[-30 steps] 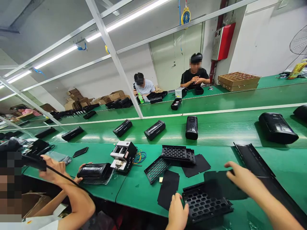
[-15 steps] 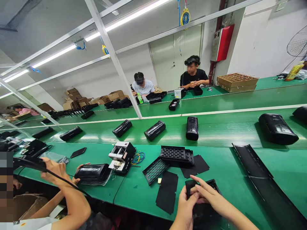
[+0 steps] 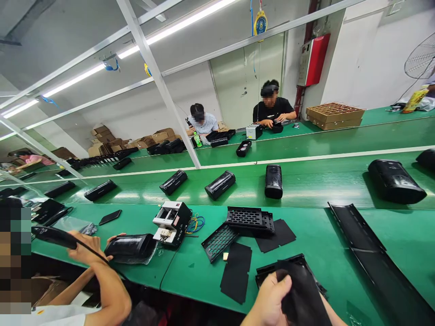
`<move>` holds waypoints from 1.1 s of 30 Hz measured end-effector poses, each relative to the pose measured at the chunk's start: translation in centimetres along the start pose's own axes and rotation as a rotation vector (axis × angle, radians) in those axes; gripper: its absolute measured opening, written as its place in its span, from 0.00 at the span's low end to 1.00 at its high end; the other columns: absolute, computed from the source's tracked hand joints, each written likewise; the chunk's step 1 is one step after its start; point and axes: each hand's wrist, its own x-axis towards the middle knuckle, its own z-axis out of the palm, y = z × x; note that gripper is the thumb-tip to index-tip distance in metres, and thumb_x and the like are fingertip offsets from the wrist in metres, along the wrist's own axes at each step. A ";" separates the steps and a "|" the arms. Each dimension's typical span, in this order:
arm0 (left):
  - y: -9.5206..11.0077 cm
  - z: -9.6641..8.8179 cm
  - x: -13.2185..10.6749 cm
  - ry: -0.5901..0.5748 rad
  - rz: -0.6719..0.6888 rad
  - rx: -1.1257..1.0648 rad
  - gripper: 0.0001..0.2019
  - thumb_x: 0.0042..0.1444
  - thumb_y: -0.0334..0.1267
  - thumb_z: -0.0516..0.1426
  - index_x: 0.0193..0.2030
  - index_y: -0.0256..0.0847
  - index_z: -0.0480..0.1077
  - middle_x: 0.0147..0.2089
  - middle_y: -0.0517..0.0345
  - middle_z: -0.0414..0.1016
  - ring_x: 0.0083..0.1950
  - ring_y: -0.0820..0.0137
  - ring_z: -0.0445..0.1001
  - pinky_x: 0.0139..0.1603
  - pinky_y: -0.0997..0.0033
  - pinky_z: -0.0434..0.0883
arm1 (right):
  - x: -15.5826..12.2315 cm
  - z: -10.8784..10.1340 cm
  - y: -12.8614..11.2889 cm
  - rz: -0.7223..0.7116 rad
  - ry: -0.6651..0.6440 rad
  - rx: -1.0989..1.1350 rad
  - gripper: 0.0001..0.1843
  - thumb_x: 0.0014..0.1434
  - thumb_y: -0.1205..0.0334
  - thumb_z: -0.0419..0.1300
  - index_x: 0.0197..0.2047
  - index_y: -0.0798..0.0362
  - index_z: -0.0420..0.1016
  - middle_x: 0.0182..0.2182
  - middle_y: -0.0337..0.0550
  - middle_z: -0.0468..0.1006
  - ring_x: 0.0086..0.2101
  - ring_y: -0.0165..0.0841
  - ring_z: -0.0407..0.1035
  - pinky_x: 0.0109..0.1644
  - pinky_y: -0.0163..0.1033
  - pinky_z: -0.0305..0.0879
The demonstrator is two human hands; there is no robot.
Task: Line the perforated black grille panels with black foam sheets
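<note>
My left hand (image 3: 270, 296) is closed on the edge of a black flexible sheet (image 3: 304, 296), held up at the bottom of the view. The sheet covers most of a black perforated grille panel (image 3: 272, 270) lying on the green bench (image 3: 316, 244). My right hand is hidden behind the sheet; only a sliver of its forearm (image 3: 335, 314) shows, so its fingers cannot be seen.
More black sheets (image 3: 237, 271) and a stack of grille panels (image 3: 249, 218) lie ahead, with a long black panel (image 3: 360, 237) to the right. At the left a co-worker's hand (image 3: 84, 246) holds a corded tool beside a black housing (image 3: 131, 246). Several black housings (image 3: 273, 181) ride the conveyor.
My right hand came in from the far right with the black sheet to the grille panel. Both hands then lifted the sheet, which now hides the right hand.
</note>
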 end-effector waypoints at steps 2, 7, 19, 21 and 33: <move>-0.1 -0.4 0.3 0.072 0.052 0.042 0.15 0.38 0.42 0.60 0.33 0.36 0.69 0.29 0.50 0.75 0.37 0.61 0.72 0.40 0.61 0.67 | -0.9 -0.1 0.2 0.112 -0.058 0.070 0.31 0.43 0.35 0.47 0.31 0.55 0.75 0.30 0.51 0.77 0.38 0.43 0.68 0.41 0.45 0.64; -0.4 -4.2 1.2 0.229 0.167 0.270 0.20 0.40 0.48 0.57 0.37 0.36 0.67 0.33 0.52 0.74 0.35 0.66 0.71 0.37 0.67 0.67 | -1.7 -2.1 -0.8 0.174 -0.064 0.158 0.19 0.42 0.51 0.58 0.35 0.53 0.71 0.29 0.45 0.77 0.34 0.39 0.70 0.40 0.42 0.64; -3.0 -11.5 3.4 0.619 0.080 1.058 0.12 0.43 0.35 0.53 0.16 0.41 0.52 0.12 0.69 0.50 0.18 0.75 0.59 0.22 0.75 0.57 | 4.3 -8.6 0.9 -0.127 0.285 -0.867 0.06 0.33 0.65 0.56 0.19 0.51 0.60 0.15 0.33 0.65 0.22 0.33 0.63 0.27 0.37 0.58; -2.7 -11.7 3.3 0.629 0.114 1.118 0.12 0.42 0.34 0.53 0.15 0.41 0.52 0.14 0.68 0.51 0.22 0.73 0.61 0.26 0.74 0.58 | 4.8 -8.8 1.5 -0.136 0.301 -0.929 0.06 0.35 0.65 0.54 0.18 0.50 0.58 0.14 0.32 0.63 0.20 0.32 0.62 0.26 0.37 0.57; -3.5 -12.3 2.9 0.662 0.127 1.219 0.06 0.42 0.31 0.52 0.27 0.41 0.56 0.18 0.69 0.57 0.20 0.76 0.60 0.26 0.75 0.59 | 3.6 -9.3 1.7 -0.118 0.448 -1.244 0.07 0.45 0.57 0.51 0.26 0.49 0.56 0.28 0.47 0.70 0.32 0.43 0.67 0.35 0.45 0.59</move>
